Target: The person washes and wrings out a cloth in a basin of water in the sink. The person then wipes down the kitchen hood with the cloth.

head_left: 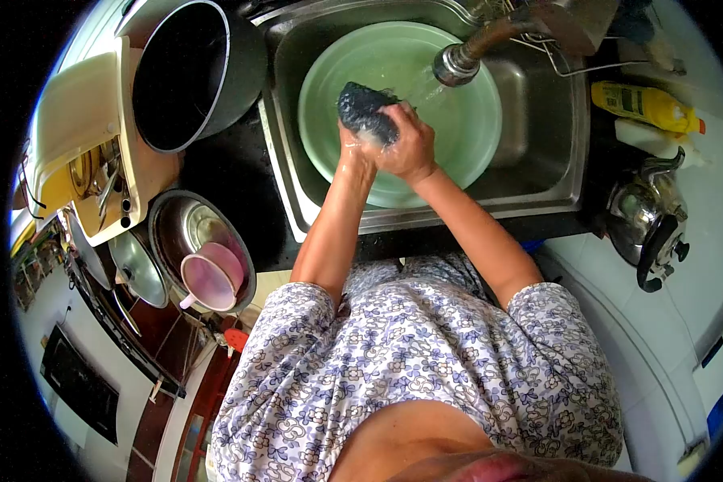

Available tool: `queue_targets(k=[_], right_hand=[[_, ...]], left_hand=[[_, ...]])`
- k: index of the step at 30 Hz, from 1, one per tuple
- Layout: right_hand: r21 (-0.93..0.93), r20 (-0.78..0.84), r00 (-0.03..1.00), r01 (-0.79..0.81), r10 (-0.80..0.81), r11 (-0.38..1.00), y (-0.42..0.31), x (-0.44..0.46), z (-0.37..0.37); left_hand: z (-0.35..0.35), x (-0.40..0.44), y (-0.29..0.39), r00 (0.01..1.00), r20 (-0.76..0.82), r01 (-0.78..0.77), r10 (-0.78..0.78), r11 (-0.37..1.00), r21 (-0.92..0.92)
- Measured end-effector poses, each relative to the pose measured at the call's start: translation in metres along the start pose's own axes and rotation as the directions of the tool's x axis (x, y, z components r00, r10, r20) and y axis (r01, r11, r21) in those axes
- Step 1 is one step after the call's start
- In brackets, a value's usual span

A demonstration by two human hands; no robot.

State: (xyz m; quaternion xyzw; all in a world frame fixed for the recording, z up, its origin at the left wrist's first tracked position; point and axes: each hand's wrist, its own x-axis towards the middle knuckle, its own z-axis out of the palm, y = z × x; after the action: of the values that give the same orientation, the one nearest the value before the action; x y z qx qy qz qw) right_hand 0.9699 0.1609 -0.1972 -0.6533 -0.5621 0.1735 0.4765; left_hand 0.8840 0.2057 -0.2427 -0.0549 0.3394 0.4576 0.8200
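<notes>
My left hand (355, 149) and my right hand (410, 143) are together over a pale green basin (480, 153). Between them they grip a wet, dark grey, rough-textured cloth or scouring pad (365, 106); which of the two I cannot tell. The fingers of my right hand curl over its right side. My left hand is under its lower end, its fingers mostly hidden. White suds or water cling to the pad and my wrists. A faucet (456, 64) hangs over the basin at the upper right, with water running from its mouth.
The basin stands in a steel sink (538, 112). To the left are a large black pot (245, 80), a cutlery rack (149, 173), and a metal bowl (165, 233) holding a pink mug (210, 277). On the right are a yellow bottle (643, 104) and a steel kettle (639, 205).
</notes>
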Motion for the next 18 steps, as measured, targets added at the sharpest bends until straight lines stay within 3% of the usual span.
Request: queue_targets(k=[1,3,4,5,7,8,9,11,12,15,16,17,18], right_hand=[[0.044,0.027,0.998,-0.064,0.063,0.997,0.005,0.004,0.004],[0.121,0.087,0.978,-0.199,0.189,0.973,0.019,0.009,0.006],[0.038,0.092,0.941,-0.330,0.325,0.943,0.032,0.010,0.008],[0.162,0.196,0.864,-0.496,0.464,0.853,0.064,0.012,0.015],[0.236,0.290,0.834,-0.537,0.469,0.810,0.117,0.011,0.013],[0.027,0.388,0.678,-0.685,0.624,0.728,0.129,0.019,0.006],[-0.059,0.434,0.643,-0.679,0.631,0.732,0.118,0.030,-0.011],[-0.321,0.395,0.802,-0.335,0.447,0.886,0.183,0.006,0.008],[-0.425,0.391,0.795,-0.291,0.464,0.857,0.196,-0.008,0.020],[-0.648,0.438,0.742,-0.132,0.508,0.750,0.184,-0.022,0.047],[-0.678,0.495,0.694,-0.068,0.523,0.732,0.150,-0.019,0.044],[-0.700,0.548,0.642,0.000,0.536,0.715,0.133,-0.016,0.043],[-0.680,0.499,0.730,-0.004,0.467,0.733,0.140,-0.020,0.047]], left_hand=[[-0.003,0.008,0.005,0.998,0.064,0.010,-0.011,1.000,0.019],[0.009,-0.001,0.001,0.987,-0.051,-0.132,0.154,0.945,0.300],[0.029,-0.009,0.003,0.971,-0.203,-0.051,0.125,0.940,0.338],[0.024,-0.010,0.002,0.973,-0.204,-0.024,0.106,0.929,0.369],[0.003,-0.002,0.006,0.995,-0.087,0.002,0.051,0.851,0.525],[0.013,-0.006,0.015,0.991,-0.119,0.039,0.060,0.727,0.686],[0.003,0.001,0.019,0.984,-0.103,-0.004,0.142,0.603,0.797],[-0.037,0.036,0.026,0.960,-0.024,-0.064,0.280,0.301,0.952],[-0.059,0.055,0.030,0.965,0.082,-0.074,0.249,-0.041,0.996],[-0.080,0.074,0.013,0.989,-0.055,0.131,0.136,-0.652,0.747],[-0.080,0.074,0.006,0.990,-0.082,0.134,0.115,-0.584,0.800],[-0.077,0.073,0.001,0.991,-0.093,0.135,0.099,-0.631,0.764],[-0.072,0.073,-0.001,0.991,-0.103,0.135,0.087,-0.675,0.725]])
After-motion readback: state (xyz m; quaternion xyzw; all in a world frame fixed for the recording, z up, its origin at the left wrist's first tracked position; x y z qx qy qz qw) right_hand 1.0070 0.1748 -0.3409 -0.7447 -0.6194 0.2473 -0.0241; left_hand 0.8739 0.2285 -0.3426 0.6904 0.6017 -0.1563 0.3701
